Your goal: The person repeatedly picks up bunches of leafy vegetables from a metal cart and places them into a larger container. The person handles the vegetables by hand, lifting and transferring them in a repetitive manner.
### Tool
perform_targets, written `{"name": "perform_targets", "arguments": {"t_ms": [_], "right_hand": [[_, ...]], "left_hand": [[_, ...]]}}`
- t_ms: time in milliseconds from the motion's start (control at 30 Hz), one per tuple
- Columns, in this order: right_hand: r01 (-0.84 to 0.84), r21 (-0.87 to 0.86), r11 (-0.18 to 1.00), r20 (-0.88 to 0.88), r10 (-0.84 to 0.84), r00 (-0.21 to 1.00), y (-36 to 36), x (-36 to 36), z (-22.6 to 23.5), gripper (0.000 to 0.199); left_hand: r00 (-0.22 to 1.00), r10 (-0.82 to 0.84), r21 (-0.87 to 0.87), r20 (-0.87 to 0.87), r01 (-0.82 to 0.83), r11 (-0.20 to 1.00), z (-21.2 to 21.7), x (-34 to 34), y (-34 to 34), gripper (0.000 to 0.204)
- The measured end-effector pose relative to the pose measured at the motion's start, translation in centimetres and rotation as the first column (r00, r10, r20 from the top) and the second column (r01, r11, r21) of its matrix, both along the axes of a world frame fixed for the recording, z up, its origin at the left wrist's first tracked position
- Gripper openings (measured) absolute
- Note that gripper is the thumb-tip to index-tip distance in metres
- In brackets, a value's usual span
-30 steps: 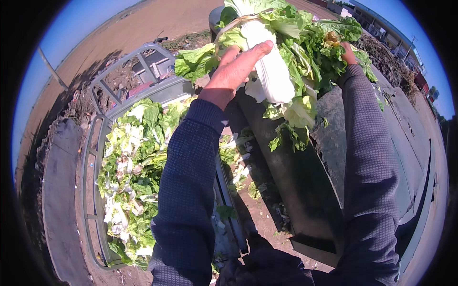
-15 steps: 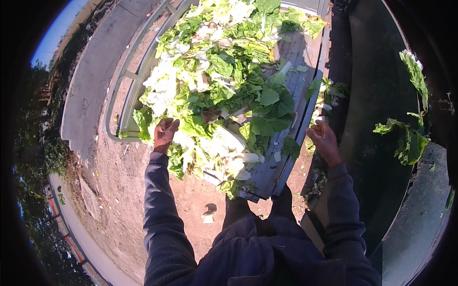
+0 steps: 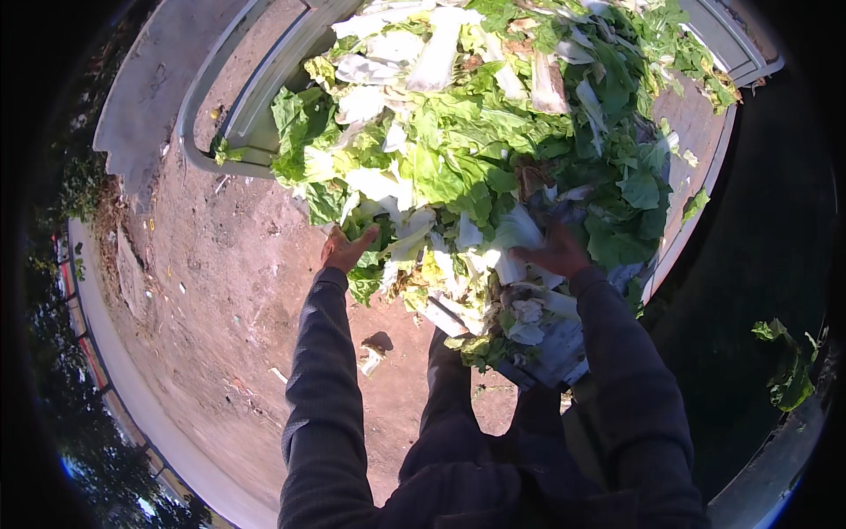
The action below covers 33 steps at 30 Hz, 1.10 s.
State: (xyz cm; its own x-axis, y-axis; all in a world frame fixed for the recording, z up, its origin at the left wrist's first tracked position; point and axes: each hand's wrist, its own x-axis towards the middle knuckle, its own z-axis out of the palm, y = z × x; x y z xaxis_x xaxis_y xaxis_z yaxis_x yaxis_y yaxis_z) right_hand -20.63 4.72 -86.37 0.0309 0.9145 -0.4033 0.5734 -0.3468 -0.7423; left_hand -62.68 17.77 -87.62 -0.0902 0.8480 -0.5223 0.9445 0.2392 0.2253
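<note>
A large heap of loose cabbage leaves (image 3: pixel 458 159), green with thick white ribs and some browned pieces, covers a grey metal cart bed (image 3: pixel 560 348). At the heap's near left edge is my left hand (image 3: pixel 349 249), its thumb and fingers apart against the leaves. My right hand (image 3: pixel 564 253) reaches into the shaded near right part of the heap, thumb spread from the fingers. Leaves lie around its fingertips and partly hide them. White ribs and wilted bits sit between the two hands.
A grey metal side rail (image 3: pixel 189 123) edges the cart at the left, and another grey panel (image 3: pixel 736 40) stands at the far right. A torn leaf (image 3: pixel 784 366) hangs over a dark surface at the right. A leaf scrap (image 3: pixel 372 359) lies on the dirt ground (image 3: pixel 229 291).
My right hand has moved left from beyond the cart's edge onto the leaves. My left hand has shifted lower along the heap, its fingers spreading. The view has shifted, bringing the heap rightward.
</note>
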Motion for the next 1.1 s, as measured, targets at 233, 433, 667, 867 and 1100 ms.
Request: {"name": "perform_targets", "arguments": {"t_ms": [233, 433, 667, 867, 1100], "right_hand": [[-0.059, -0.300, 0.952, -0.112, 0.027, 0.993, 3.9, -1.5, -1.1, 0.108], [-0.041, -0.369, 0.928, -0.239, -0.052, 0.970, 5.1, -4.5, -1.6, 0.093], [0.022, -0.416, 0.909, -0.428, -0.217, 0.877, 4.2, -5.1, -1.2, 0.062], [0.073, -0.273, 0.959, -0.457, -0.196, 0.867, 2.5, -0.5, 2.3, 0.056], [0.055, -0.290, 0.955, -0.409, -0.176, 0.896, -2.8, 5.3, 7.4, 0.048]], "left_hand": [[0.969, -0.057, -0.120, 0.240, 0.088, 0.989, -1.0, 7.1, -5.3, 0.121], [0.881, -0.023, -0.133, 0.473, 0.097, 0.986, -1.4, 13.3, -8.2, 0.087], [0.569, 0.179, -0.201, 0.802, -0.024, 0.979, -2.2, 17.2, -10.5, 0.041], [0.223, 0.533, -0.502, 0.816, -0.183, 0.845, 4.3, 23.4, -12.5, 0.054], [0.210, 0.549, -0.532, 0.809, -0.135, 0.836, 10.6, 29.3, -17.5, 0.045]]}}
